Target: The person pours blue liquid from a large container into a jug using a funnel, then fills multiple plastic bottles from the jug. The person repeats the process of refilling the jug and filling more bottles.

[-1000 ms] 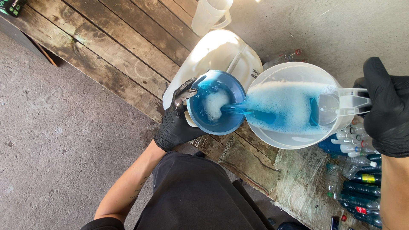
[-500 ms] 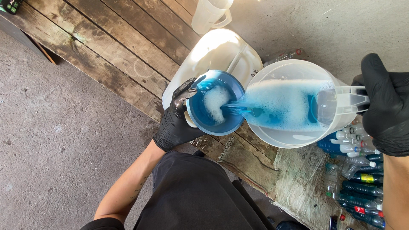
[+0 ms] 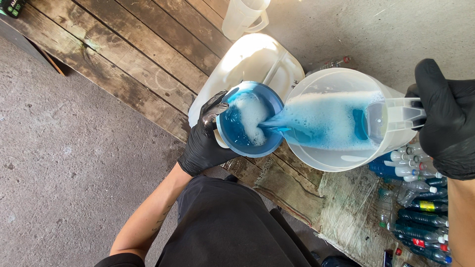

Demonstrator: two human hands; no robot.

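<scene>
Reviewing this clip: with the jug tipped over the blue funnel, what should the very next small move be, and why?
Probably ease the clear jug back a little with the right hand. The blue funnel, steadied by the left hand on the white canister, already holds foamy blue liquid close to its rim, so slowing the pour lets it drain.

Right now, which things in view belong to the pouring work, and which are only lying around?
In use:
- left hand, gloved, holding the blue funnel
- white canister under the funnel
- clear jug, tilted, pouring foamy blue liquid
- right hand, gloved, on the jug handle

Lying about:
- empty clear pitcher on the wooden planks
- small bottles at lower right
</scene>
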